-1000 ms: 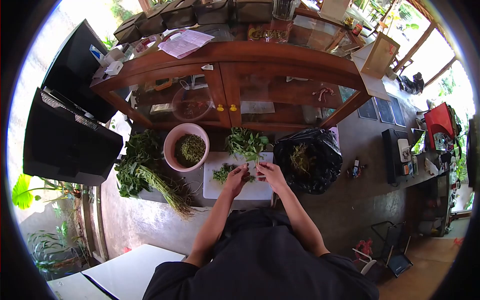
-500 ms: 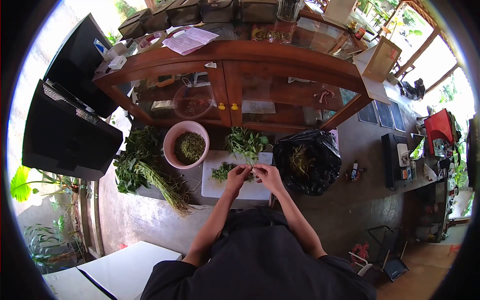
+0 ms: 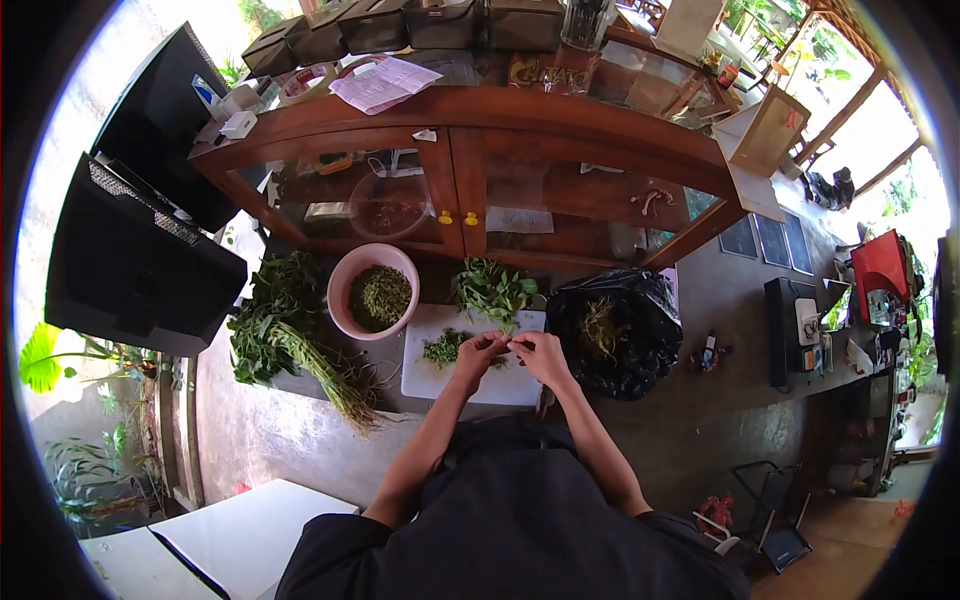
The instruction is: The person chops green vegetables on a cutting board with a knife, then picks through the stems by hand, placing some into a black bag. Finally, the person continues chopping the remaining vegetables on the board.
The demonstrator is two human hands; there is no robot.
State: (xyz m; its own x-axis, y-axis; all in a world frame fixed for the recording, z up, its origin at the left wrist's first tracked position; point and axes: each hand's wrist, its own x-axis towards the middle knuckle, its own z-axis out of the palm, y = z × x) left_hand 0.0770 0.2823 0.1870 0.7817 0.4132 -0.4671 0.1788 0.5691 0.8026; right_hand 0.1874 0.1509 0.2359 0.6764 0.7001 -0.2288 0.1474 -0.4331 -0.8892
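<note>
My left hand (image 3: 480, 357) and my right hand (image 3: 541, 357) meet fingertip to fingertip over a white cutting board (image 3: 425, 384). Both are closed in a pinch around a thin green stem, most of it hidden by the fingers. Just beyond them, a bunch of leafy greens (image 3: 493, 285) lies across the board's far edge, its stems pointing towards my fingers. Small picked green pieces (image 3: 446, 347) are heaped on the board beside my left hand. A pink bowl (image 3: 340, 315) with chopped greens (image 3: 381, 296) inside stands to the left.
A large bundle of long-stemmed greens (image 3: 318, 368) with roots lies at the left. Right of the board sits a black plastic bag (image 3: 655, 345) holding yellowish root scraps (image 3: 603, 330). Behind stands a wooden cabinet (image 3: 456, 185) with glass doors; black monitors (image 3: 140, 270) are at far left.
My hands have shifted slightly down and closer together, their fingertips now nearly touching. The bowl, bag and bundle have stayed in place; the camera view has tilted slightly.
</note>
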